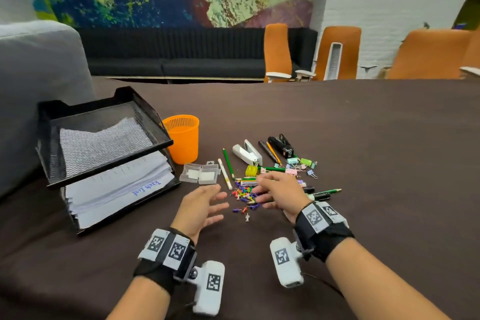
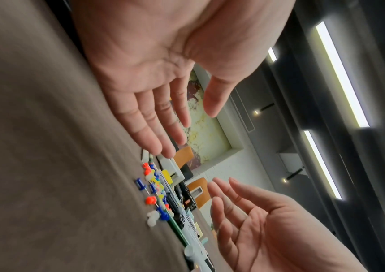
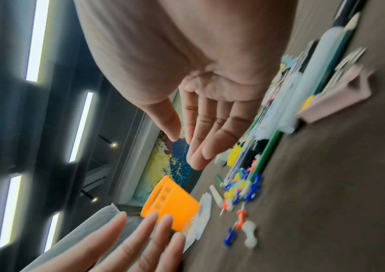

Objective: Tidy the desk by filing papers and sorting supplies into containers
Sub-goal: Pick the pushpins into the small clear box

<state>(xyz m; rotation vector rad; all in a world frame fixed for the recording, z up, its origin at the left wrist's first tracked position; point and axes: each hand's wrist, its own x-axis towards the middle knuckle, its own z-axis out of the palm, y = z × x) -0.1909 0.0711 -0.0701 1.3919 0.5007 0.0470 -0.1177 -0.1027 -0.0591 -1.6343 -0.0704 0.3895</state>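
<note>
- Left hand spread wide, holding nothing, left of the pins on the bench.
- Right hand spread wide, empty, above the pins.
- Papers fill the tray beside the cup.

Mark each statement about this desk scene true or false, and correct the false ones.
1. The orange cup lies on its side. False: it stands upright beside the paper tray.
2. Both hands are open and hold nothing. True: the left hand and right hand have spread fingers.
3. The push pins lie scattered on the table between the hands. True.
4. The small clear box is shut. False: it lies open.
5. The lower tier of the tray is bare. False: it holds stacked papers.
</note>
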